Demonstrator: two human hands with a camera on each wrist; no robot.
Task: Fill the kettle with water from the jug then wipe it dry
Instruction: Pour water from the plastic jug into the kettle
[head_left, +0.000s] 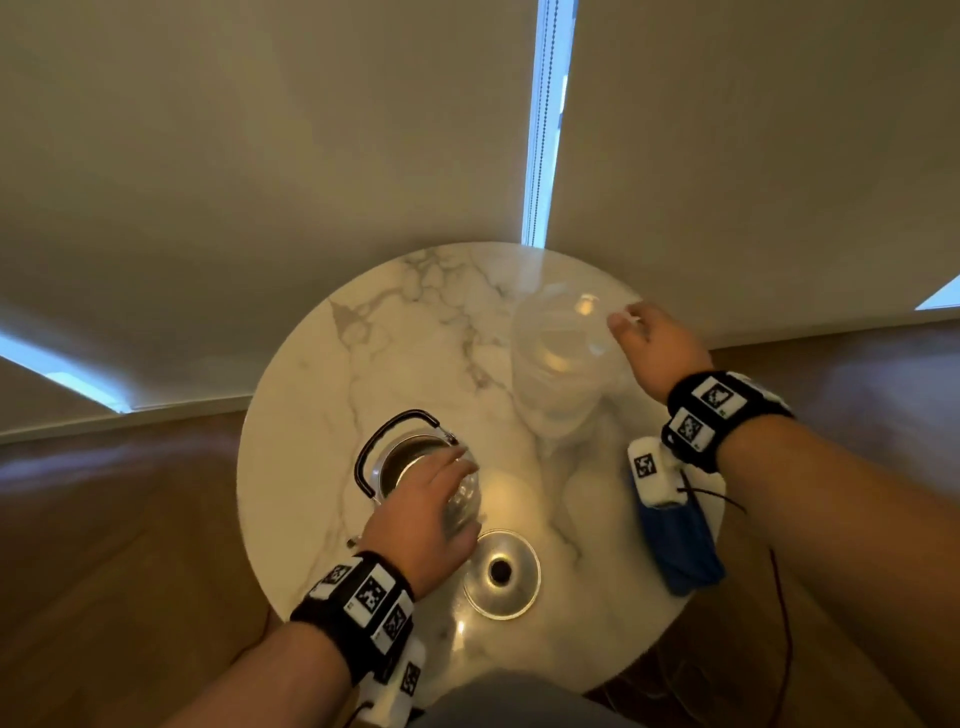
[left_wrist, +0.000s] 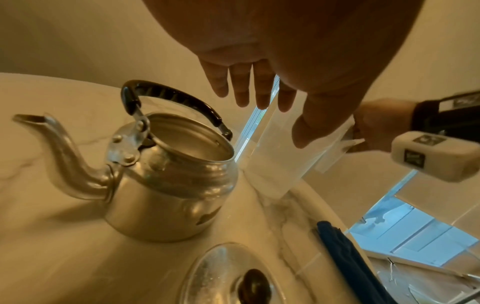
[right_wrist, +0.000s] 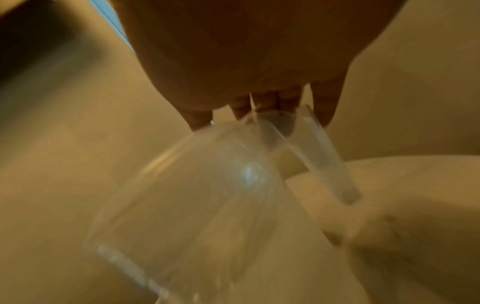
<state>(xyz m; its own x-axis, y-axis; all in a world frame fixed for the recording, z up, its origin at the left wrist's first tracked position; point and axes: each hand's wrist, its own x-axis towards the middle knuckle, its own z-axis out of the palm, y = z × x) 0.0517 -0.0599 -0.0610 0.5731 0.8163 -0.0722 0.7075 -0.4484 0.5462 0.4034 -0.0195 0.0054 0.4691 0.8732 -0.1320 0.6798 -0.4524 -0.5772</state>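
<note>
Round marble tabletop (head_left: 332, 395). At 1 o'clock, clear plastic jug (head_left: 563, 358), upright, water inside, handle toward 3 o'clock; right hand (head_left: 655, 349) grip curled round that handle. At 8 o'clock, shiny metal kettle (left_wrist: 166, 185), upright, mouth uncovered, spout toward 9 o'clock, black handle raised; left hand (head_left: 423, 519) just above, grip released, fingers straight. At 4 o'clock, folded blue cloth (head_left: 680, 545). At 6 o'clock, kettle lid (head_left: 501, 574), flat.

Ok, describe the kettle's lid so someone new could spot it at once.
Start at the round marble table. The open kettle stands near its front, under the left hand. Beside the kettle, closer to the person, lies the lid: a flat shiny metal disc with a dark knob at its centre.
</note>
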